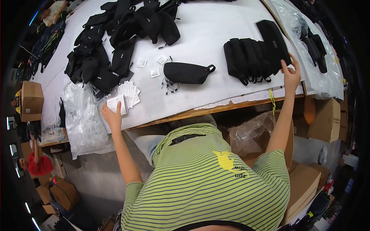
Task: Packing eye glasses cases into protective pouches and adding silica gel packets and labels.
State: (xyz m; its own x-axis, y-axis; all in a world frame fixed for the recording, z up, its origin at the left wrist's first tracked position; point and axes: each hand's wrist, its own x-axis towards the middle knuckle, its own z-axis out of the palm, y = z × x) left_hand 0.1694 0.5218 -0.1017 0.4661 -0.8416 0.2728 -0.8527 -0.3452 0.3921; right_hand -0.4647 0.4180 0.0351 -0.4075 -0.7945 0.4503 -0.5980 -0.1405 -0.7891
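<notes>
My left hand (111,116) is closed on a stack of small white printed cards (116,103) at the table's front edge. More white cards (131,91) lie fanned out beside it. At the right, my right hand (291,74) grips the lower end of a black fabric pouch (273,40), thumb on its face. This pouch is tilted over a row of similar black pouches (243,57). Between my hands a single black pouch (185,73) lies flat, a loop at its right end. Thin black tag strings (169,86) lie just below it.
Many black pouches (127,23) are heaped at the far left of the white table (208,30). Small white packets (154,72) lie mid-table. A clear plastic bag (83,119) hangs over the front left edge. Cardboard boxes (325,121) stand at the right. Other people work at the left.
</notes>
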